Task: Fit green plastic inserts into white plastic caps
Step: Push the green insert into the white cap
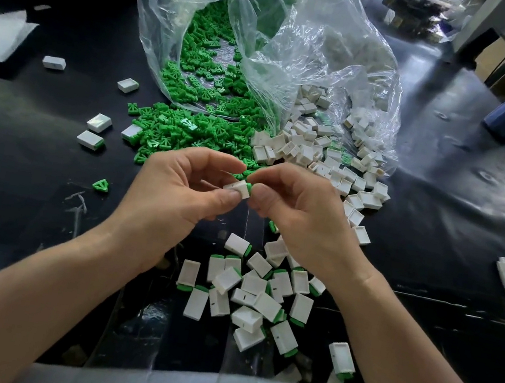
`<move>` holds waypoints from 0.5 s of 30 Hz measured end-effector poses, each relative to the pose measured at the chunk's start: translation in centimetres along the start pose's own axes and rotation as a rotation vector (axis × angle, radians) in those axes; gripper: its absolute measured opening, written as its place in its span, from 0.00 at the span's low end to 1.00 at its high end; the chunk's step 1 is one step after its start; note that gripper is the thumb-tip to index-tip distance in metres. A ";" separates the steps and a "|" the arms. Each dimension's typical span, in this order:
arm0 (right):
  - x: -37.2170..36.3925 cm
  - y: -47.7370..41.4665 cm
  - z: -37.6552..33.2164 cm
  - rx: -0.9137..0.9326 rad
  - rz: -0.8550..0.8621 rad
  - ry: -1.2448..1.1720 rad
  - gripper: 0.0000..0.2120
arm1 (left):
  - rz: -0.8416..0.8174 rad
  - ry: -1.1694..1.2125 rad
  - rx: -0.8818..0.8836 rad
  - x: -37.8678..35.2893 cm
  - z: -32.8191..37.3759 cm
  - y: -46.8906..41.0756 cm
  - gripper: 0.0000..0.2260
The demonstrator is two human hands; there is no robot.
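Over the middle of the worktop (35, 157) the hands meet: the left hand (178, 192) pinches a white cap (238, 188), and the right hand (300, 212) pinches the green insert (248, 185) at the cap's right end. The seating push likely runs leftward along the cap's long axis, and the right hand is nearer the insert

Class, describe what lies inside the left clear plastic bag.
Loose green inserts fill the bag and spill from its mouth onto the black table. Crumpled, glaring plastic covers its far end, so the contents there cannot be seen.
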State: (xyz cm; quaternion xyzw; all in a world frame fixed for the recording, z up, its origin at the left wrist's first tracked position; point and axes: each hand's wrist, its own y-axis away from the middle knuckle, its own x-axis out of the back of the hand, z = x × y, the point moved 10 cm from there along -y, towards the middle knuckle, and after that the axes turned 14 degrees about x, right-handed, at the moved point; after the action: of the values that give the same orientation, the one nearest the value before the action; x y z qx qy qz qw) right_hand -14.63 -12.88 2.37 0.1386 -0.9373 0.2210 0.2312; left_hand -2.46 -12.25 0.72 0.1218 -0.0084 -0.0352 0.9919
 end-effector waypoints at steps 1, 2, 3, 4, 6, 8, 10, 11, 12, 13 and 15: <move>-0.3 0.0 0.2 -0.022 -0.037 0.018 0.06 | -0.002 0.000 -0.008 0.0 0.1 0.0 0.12; -0.6 0.1 0.3 -0.038 -0.073 0.043 0.08 | -0.003 0.004 -0.012 0.0 0.1 0.0 0.12; -0.8 0.2 0.4 -0.045 -0.097 0.064 0.09 | -0.003 0.011 -0.014 0.1 0.1 0.0 0.11; -0.8 0.2 0.4 -0.043 -0.107 0.078 0.09 | -0.004 0.018 -0.015 0.1 0.1 0.0 0.11; -0.8 0.1 0.1 -0.026 -0.113 0.093 0.09 | -0.009 0.025 -0.016 0.1 0.1 0.0 0.10; -0.9 0.2 -0.3 0.004 -0.138 0.114 0.09 | -0.022 0.024 -0.020 0.0 0.1 0.0 0.11; -1.0 0.2 -0.9 0.061 -0.178 0.168 0.09 | -0.043 0.001 -0.035 -0.1 0.3 0.2 0.13; -1.0 0.2 -1.2 0.088 -0.196 0.197 0.09 | -0.053 -0.020 -0.048 -0.2 0.5 0.4 0.14; -1.1 0.2 -1.4 0.109 -0.213 0.221 0.10 | -0.059 -0.048 -0.064 -0.3 0.6 0.5 0.15; -1.3 0.2 -1.7 0.127 -0.233 0.243 0.10 | -0.060 -0.080 -0.081 -0.3 0.8 0.6 0.15; -1.7 0.4 -2.1 0.161 -0.280 0.300 0.09 | -0.057 -0.143 -0.115 -0.4 1.0 0.9 0.17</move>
State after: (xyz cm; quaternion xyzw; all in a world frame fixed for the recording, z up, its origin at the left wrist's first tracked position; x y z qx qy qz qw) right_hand -12.52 -11.31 3.06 0.2510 -0.8433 0.2791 0.3846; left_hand -2.84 -11.61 1.92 0.0621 -0.0739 -0.0722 0.9927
